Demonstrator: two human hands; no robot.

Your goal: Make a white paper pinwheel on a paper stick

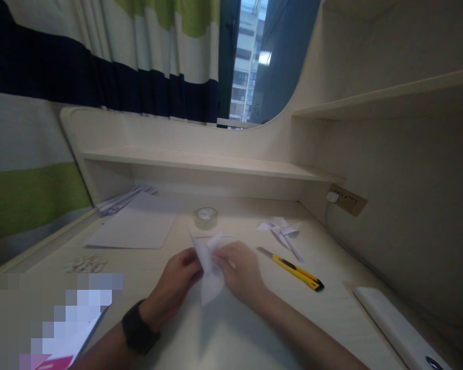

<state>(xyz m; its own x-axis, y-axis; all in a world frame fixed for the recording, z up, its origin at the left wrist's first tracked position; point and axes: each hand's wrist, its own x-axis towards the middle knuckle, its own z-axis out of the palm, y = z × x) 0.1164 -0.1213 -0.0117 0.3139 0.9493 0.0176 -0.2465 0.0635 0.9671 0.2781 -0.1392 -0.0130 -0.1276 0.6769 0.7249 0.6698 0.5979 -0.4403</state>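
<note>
- Folded white paper point(209, 267) sits between both hands, lifted just above the near middle of the tabletop point(254, 329), with one pointed flap sticking up and another hanging down toward the person.
- Left hand point(175, 285) has its fingers point(191, 263) curled and pinching the left edge of the paper; a black wristband point(139, 328) wraps that wrist.
- Right hand point(241, 270) has its fingers point(221, 261) bent and pressed onto the paper's right side, gripping it; the two hands nearly touch across the fold.
- Just beyond the hands, a roll of clear tape point(206, 217) lies flat on the tabletop.
- To the right, a yellow and black utility knife point(293, 268) lies at a slant, its blade end pointing to the far left.
- Beyond the knife rests a folded white paper pinwheel point(281, 229) with its stick pointing toward the near right.
- On the far left lies a flat white sheet point(133, 228), with a bundle of pale strips point(121, 201) beyond it by the shelf.
- Near the sheet's left corner is a small scatter of tiny pale pieces point(85, 264), too blurred to identify.
- At the near right edge sits a long white slab-like object point(397, 324).
- A wall socket point(347, 199) with a white plug in it is on the right panel.
</note>
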